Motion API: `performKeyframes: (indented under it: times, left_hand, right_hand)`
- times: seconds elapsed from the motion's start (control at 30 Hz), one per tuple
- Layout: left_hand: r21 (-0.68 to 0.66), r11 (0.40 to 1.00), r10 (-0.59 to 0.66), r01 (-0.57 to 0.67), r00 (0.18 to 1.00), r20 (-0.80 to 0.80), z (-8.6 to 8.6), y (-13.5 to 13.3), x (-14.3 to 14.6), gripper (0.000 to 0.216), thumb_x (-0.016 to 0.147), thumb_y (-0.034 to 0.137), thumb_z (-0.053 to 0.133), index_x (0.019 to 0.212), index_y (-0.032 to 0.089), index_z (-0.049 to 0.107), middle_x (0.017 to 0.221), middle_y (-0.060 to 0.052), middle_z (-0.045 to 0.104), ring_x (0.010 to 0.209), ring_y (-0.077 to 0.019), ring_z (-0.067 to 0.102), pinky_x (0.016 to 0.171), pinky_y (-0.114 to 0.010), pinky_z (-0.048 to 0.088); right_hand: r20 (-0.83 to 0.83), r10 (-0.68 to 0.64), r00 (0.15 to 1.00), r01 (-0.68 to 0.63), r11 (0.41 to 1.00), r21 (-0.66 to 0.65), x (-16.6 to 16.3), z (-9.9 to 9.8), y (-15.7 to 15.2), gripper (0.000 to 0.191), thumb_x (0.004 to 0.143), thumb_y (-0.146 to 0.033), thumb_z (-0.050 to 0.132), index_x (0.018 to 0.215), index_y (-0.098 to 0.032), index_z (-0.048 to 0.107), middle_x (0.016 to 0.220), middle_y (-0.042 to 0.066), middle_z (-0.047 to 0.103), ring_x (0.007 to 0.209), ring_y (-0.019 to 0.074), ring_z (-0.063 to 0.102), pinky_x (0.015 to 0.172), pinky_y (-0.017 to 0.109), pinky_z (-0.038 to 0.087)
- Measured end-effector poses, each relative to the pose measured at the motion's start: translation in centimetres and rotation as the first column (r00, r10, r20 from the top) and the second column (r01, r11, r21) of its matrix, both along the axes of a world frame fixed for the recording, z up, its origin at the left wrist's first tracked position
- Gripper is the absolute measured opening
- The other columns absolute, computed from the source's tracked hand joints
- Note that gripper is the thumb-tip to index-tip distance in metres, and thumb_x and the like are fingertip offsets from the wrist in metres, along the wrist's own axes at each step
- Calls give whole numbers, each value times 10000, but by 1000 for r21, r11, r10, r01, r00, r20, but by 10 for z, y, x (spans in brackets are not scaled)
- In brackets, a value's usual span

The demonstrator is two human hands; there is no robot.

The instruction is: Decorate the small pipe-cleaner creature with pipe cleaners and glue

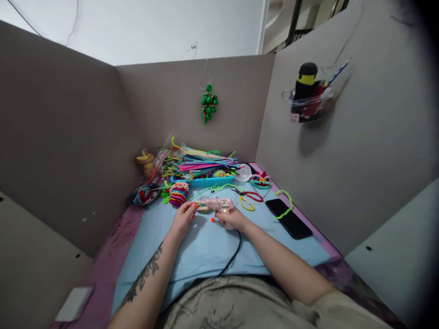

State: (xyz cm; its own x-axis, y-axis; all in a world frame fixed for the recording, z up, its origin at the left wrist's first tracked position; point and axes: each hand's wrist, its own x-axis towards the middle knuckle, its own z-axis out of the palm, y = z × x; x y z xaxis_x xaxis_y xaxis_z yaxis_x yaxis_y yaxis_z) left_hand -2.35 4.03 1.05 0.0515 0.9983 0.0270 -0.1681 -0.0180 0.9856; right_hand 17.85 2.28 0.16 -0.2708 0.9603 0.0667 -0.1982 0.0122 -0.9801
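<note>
My right hand [231,218] is wrapped round the handle of a pink glue gun [214,204], whose nozzle end points left. A black cord [235,256] runs from its grip down toward my lap. At the nozzle, my left hand [184,218] pinches a small orange piece [196,206], apparently a pompom. Another orange pompom [213,220] lies on the light blue mat [206,256] just below the gun. Behind my left hand stands a rainbow-striped bundle [179,194] of pipe cleaners.
Pipe cleaners [209,162] fill a blue tray [206,182] at the back. Scissors [248,196], a black phone [290,219] and a bent green pipe cleaner [288,205] lie at right. A dark bowl [144,195] sits at left. Grey panels [192,100] surround the table; a cup [310,107] hangs at right.
</note>
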Motion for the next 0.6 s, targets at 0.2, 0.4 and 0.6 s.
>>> performKeyframes:
  times: [0.2,0.4,0.6]
  left_hand:
    - [-50,995,-76,86,982,172,3,-4,3,352,581,334,751,835,146,595,702,13,575,567,-62,481,527,-168,366]
    - [-16,996,-84,89,980,180,0,-3,2,325,585,313,756,803,139,590,667,23,567,533,-52,473,501,-165,348]
    - [1,997,-71,71,987,146,2,-5,2,333,580,321,756,801,141,584,628,33,547,509,-52,460,492,-171,339]
  right_hand:
    - [106,18,994,-31,992,126,-4,11,-7,398,671,-225,630,1069,-215,629,841,-4,665,714,141,583,600,231,465]
    - [162,43,986,-74,980,185,-3,12,-6,414,672,-198,620,1085,-222,631,1007,15,654,920,191,577,765,290,467]
    - [178,39,983,-70,983,168,-3,12,-6,414,667,-193,627,1081,-202,634,949,16,663,875,188,586,750,292,468]
